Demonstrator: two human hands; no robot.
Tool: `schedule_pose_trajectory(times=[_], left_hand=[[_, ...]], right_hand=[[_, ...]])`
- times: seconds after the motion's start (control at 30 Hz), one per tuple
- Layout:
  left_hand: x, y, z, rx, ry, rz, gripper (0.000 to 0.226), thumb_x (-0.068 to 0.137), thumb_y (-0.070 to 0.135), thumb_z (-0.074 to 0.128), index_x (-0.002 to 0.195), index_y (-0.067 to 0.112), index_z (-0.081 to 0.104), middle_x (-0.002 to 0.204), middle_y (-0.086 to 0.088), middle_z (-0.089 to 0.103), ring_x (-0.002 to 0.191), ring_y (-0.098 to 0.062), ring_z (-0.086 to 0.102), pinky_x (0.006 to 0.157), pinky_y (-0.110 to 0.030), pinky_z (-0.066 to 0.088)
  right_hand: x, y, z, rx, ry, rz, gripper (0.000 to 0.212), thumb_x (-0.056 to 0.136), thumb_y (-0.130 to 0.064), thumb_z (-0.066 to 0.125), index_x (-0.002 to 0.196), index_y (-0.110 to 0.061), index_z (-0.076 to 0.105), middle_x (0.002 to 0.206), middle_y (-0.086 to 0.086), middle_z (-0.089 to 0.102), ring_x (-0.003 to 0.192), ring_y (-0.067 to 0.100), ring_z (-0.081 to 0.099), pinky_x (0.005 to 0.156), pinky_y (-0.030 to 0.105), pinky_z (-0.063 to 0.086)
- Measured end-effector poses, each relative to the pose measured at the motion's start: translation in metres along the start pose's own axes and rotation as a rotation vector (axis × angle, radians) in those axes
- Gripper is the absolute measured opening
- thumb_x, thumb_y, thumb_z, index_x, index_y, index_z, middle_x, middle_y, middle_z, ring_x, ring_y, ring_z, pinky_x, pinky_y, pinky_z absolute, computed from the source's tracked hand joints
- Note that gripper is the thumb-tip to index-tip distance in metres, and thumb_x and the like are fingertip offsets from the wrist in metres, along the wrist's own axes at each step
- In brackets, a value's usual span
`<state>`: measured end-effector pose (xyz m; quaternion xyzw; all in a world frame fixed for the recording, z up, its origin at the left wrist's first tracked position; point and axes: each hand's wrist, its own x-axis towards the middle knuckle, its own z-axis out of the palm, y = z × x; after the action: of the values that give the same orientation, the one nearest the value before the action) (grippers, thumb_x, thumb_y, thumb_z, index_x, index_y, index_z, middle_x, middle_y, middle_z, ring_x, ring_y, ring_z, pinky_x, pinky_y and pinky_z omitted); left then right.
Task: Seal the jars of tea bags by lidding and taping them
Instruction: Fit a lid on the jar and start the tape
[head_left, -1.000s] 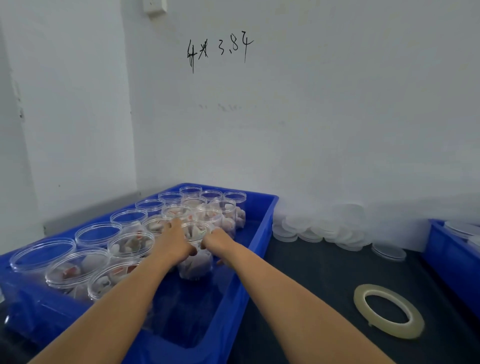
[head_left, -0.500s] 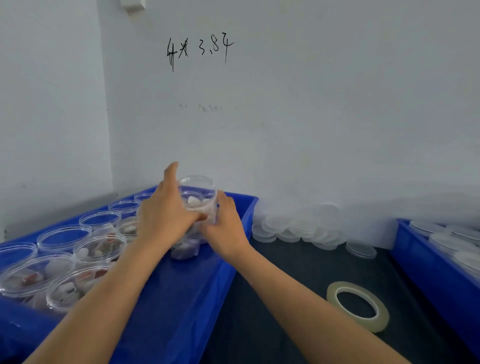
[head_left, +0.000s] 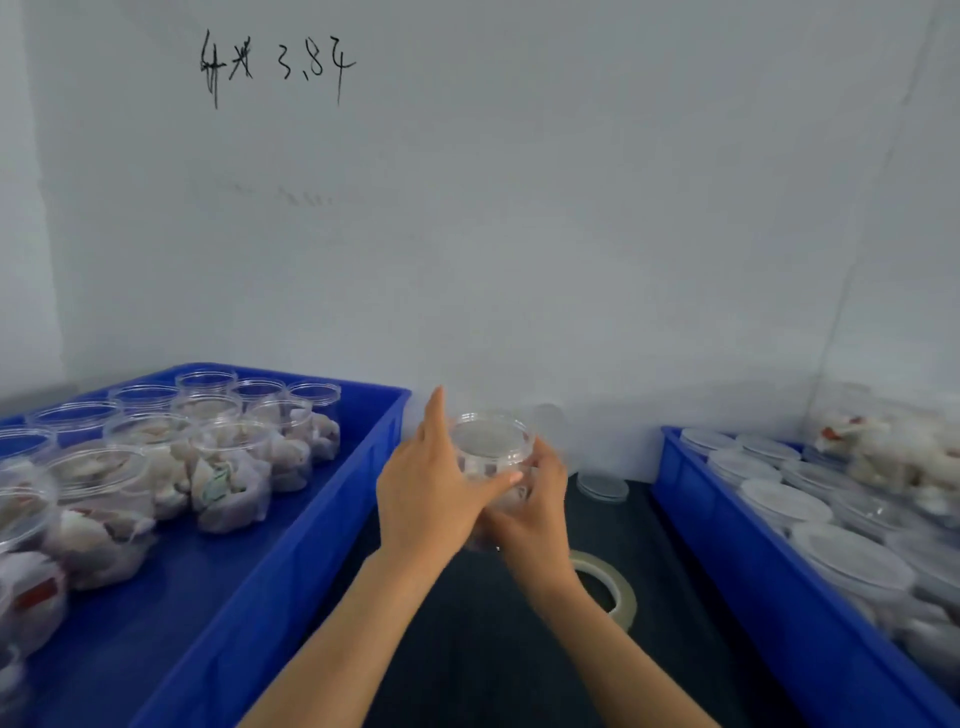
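Head view: round clear plastic jar (head_left: 491, 451) between 2 hands.

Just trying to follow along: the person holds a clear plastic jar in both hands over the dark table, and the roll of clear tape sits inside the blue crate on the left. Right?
Not quite. The head view shows the roll of clear tape lying on the dark table, between the two crates, not in the left blue crate. Both hands do hold the clear plastic jar.

Both hands, left (head_left: 423, 496) and right (head_left: 535, 514), curl together, forearms extended.
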<state>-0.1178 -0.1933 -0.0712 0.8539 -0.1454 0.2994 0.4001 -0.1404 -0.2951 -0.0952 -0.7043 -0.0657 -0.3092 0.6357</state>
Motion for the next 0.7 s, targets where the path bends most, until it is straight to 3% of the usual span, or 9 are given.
schedule_pose_trajectory(times=[0.13,0.27,0.37,0.43,0.5,0.6,0.63,0.7], left_hand=[[-0.016,-0.023,0.033,-0.127,-0.115,-0.018,0.097,0.070,0.068,0.068,0.148,0.029,0.026,0.139,0.014,0.050,0.118,-0.012,0.055,0.095,-0.029,0.048],[-0.028,-0.045,0.058,-0.291,-0.195,-0.095,0.068,0.074,0.057,0.071,0.132,0.035,0.045,0.117,0.026,0.052,0.103,-0.001,0.053,0.074,-0.010,0.039],[-0.037,-0.060,0.069,-0.476,-0.169,-0.134,0.026,0.091,0.029,0.064,0.110,0.042,0.053,0.111,0.018,0.060,0.103,-0.002,0.058,0.080,-0.015,0.048],[-0.042,-0.073,0.072,-0.484,-0.225,-0.160,0.042,0.094,0.007,0.057,0.109,0.045,0.053,0.117,0.014,0.062,0.110,-0.003,0.058,0.093,-0.023,0.050],[-0.047,-0.085,0.076,-0.384,-0.425,-0.164,0.062,0.084,-0.001,0.062,0.120,0.048,0.046,0.127,0.009,0.055,0.119,-0.006,0.054,0.098,-0.025,0.047],[-0.045,-0.089,0.087,-0.250,-0.620,-0.170,0.093,0.072,0.025,0.082,0.145,0.033,0.026,0.137,0.006,0.045,0.126,-0.011,0.047,0.103,-0.028,0.041],[-0.043,-0.086,0.090,-0.297,-0.599,-0.212,0.097,0.067,0.032,0.086,0.145,0.031,0.028,0.135,0.008,0.049,0.122,-0.011,0.050,0.103,-0.031,0.044],[-0.037,-0.079,0.096,-0.393,-0.489,-0.296,0.084,0.061,0.034,0.089,0.132,0.033,0.043,0.116,0.014,0.061,0.106,-0.008,0.059,0.093,-0.034,0.051]], right_hand=[[-0.007,0.033,-0.017,-0.040,0.038,0.116,0.080,0.073,-0.011,0.081,0.138,-0.023,0.036,0.127,-0.004,0.036,0.112,0.009,0.051,0.085,0.031,0.056],[-0.015,0.058,-0.021,-0.096,0.074,0.128,0.082,0.071,-0.015,0.082,0.139,-0.027,0.037,0.121,-0.014,0.037,0.114,0.007,0.049,0.088,0.021,0.048],[-0.017,0.070,-0.022,-0.108,0.059,0.133,0.087,0.067,-0.020,0.087,0.136,-0.032,0.035,0.119,-0.021,0.035,0.111,-0.007,0.046,0.084,0.009,0.044],[-0.014,0.076,-0.025,-0.123,0.048,0.135,0.090,0.065,-0.021,0.088,0.135,-0.034,0.033,0.119,-0.024,0.034,0.111,-0.009,0.045,0.083,0.006,0.044],[-0.011,0.082,-0.028,-0.139,0.054,0.143,0.092,0.064,-0.018,0.088,0.137,-0.032,0.033,0.119,-0.023,0.034,0.116,0.000,0.045,0.088,0.013,0.046],[-0.008,0.089,-0.028,-0.178,0.056,0.122,0.091,0.061,-0.019,0.089,0.133,-0.033,0.035,0.121,-0.019,0.037,0.114,-0.001,0.047,0.084,0.013,0.048],[-0.007,0.090,-0.027,-0.196,0.057,0.112,0.090,0.059,-0.020,0.089,0.131,-0.034,0.036,0.121,-0.018,0.038,0.111,-0.004,0.048,0.082,0.012,0.048],[-0.005,0.093,-0.027,-0.202,0.041,0.105,0.086,0.061,-0.022,0.087,0.130,-0.034,0.036,0.121,-0.015,0.040,0.108,-0.006,0.048,0.084,0.013,0.048]])
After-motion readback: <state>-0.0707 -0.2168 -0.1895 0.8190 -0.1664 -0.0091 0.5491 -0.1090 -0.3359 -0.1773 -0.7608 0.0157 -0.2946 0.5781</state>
